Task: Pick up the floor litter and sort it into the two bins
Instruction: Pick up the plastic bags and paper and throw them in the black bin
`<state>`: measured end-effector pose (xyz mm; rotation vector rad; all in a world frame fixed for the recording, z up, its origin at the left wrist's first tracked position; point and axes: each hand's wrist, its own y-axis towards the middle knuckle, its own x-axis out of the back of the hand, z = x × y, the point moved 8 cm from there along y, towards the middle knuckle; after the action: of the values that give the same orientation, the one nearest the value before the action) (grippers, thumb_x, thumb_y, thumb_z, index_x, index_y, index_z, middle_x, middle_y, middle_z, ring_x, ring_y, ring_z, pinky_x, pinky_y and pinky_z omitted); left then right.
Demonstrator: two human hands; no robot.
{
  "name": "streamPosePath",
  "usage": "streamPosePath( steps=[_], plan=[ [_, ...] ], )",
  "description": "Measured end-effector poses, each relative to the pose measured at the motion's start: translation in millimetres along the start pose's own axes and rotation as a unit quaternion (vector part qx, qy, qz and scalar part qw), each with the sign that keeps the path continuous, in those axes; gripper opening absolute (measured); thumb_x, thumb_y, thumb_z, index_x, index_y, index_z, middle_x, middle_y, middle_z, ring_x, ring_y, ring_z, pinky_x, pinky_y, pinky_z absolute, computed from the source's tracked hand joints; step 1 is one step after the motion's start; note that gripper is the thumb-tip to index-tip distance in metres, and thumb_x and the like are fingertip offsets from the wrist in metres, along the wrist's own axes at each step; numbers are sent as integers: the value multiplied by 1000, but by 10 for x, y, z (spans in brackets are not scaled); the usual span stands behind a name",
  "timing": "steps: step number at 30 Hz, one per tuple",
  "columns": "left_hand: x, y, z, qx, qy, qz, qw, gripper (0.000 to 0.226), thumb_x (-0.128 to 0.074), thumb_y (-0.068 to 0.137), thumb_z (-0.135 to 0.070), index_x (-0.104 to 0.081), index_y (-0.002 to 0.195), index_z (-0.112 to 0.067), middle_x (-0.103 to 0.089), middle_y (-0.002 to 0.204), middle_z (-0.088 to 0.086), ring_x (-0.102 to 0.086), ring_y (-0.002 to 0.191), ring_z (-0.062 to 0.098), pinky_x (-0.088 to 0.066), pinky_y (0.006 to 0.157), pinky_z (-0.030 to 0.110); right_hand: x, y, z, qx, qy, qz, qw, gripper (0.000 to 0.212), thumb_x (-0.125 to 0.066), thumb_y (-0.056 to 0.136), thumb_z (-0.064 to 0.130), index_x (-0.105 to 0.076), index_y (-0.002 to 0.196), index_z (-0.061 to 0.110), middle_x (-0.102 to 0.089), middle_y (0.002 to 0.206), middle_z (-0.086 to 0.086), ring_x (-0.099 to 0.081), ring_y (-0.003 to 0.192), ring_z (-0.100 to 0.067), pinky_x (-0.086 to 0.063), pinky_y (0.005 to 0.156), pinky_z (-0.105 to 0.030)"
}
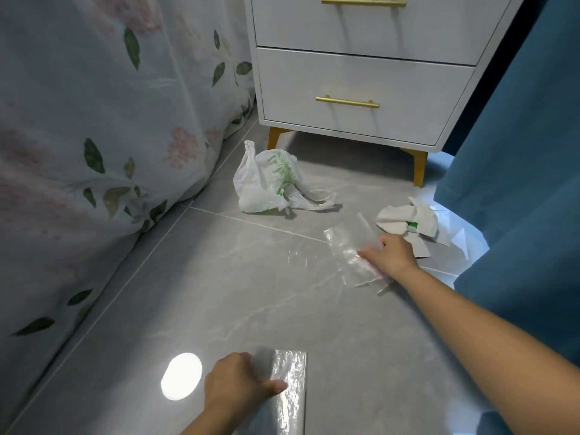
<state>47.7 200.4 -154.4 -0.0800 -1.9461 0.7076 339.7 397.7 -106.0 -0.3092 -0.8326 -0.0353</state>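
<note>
A clear plastic bag lies flat on the grey tiled floor, right of centre. The right hand reaches out to it; its fingers rest on the bag's near-right edge, bent at the knuckles, but whether the grip is pinching the plastic or only touching it cannot be told.

At the bottom of the view the left hand grasps a second piece of clear plastic film, thumb laid across the front of it and fingers curled behind its left edge; the film hangs down shiny and wrinkled out of the frame.

Farther off, a crumpled white carrier bag with green print sits on the floor just in front of a white bedside cabinet with gold handles and gold legs. To the right, near the right hand, crumpled white paper with a bit of green lies beside a blue curtain. A floral bedsheet hangs down to the floor along the left.
</note>
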Motion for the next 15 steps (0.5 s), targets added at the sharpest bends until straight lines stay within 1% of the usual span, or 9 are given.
streamPosePath(
  steps=[1, 2, 3, 5, 7, 9, 11, 13, 15],
  plan=[
    [18, -17, 1, 2, -7, 2, 1000, 57, -73, 54, -71, -48, 61, -21, -53, 65, -9, -55, 72, 16, -38, 62, 24, -39, -86, 57, -2, 35, 12, 999, 23, -75, 77, 31, -61, 76, 14, -59, 75, -3, -55, 76, -23, -37, 60, -29],
    [42, -46, 22, 7, -43, 12, 999, 54, -75, 56, -68, -52, 59, -19, -56, 63, -8, -56, 67, 13, -39, 60, 23, -94, -173, 112, -1, 66, 25, 998, 23, -76, 76, 32, -65, 80, 13, -61, 77, -2, -57, 76, -21, -39, 59, -27],
    [52, -72, 51, 10, -116, 33, 993, 50, -78, 57, -63, -59, 58, -18, -60, 60, -8, -58, 63, 10, -41, 57, 21, -161, -257, 166, 3, 90, 38, 995, 23, -77, 75, 33, -66, 80, 13, -64, 78, -2, -59, 74, -20, -41, 58, -26],
    [127, -155, 104, 10, -297, 77, 952, 40, -84, 58, -49, -68, 56, -13, -66, 58, -5, -61, 59, 9, -47, 55, 21, -293, -431, 286, 12, 128, 62, 990, 22, -78, 75, 32, -68, 78, 13, -67, 77, -2, -62, 72, -18, -44, 59, -24],
    [369, -278, 166, 3, -377, 80, 923, 28, -83, 72, -28, -67, 56, -10, -66, 57, -4, -60, 54, 10, -46, 49, 19, -428, -599, 429, 22, 146, 93, 985, 19, -78, 75, 30, -69, 74, 14, -67, 72, -1, -62, 68, -16, -45, 59, -24],
    [679, -391, 289, -10, -368, 54, 928, 23, -76, 80, -14, -66, 61, -8, -64, 55, -2, -58, 46, 5, -44, 44, 14, -552, -781, 574, 29, 149, 122, 981, 19, -78, 75, 29, -68, 70, 14, -65, 67, 1, -60, 63, -14, -44, 56, -23],
    [971, -533, 454, -16, -347, 20, 937, 18, -76, 80, -12, -66, 67, -6, -63, 55, 1, -57, 43, 4, -44, 43, 13, -642, -955, 686, 25, 162, 135, 977, 23, -79, 73, 29, -69, 72, 9, -65, 67, -1, -60, 63, -16, -44, 58, -24],
    [1193, -711, 666, -14, -336, 6, 942, 17, -78, 78, -13, -67, 69, -4, -64, 53, 1, -59, 43, 3, -45, 45, 14, -717, -1145, 826, 26, 166, 153, 974, 26, -80, 73, 30, -69, 73, 6, -65, 69, -4, -60, 66, -18, -45, 62, -26],
    [1445, -969, 898, -9, -328, -8, 945, 21, -81, 74, -15, -65, 62, -9, -62, 49, -1, -58, 42, 4, -44, 48, 16, -775, -1397, 1037, 36, 174, 177, 968, 23, -79, 74, 27, -68, 69, 8, -65, 69, -6, -60, 64, -19, -46, 62, -27]
  ],
)
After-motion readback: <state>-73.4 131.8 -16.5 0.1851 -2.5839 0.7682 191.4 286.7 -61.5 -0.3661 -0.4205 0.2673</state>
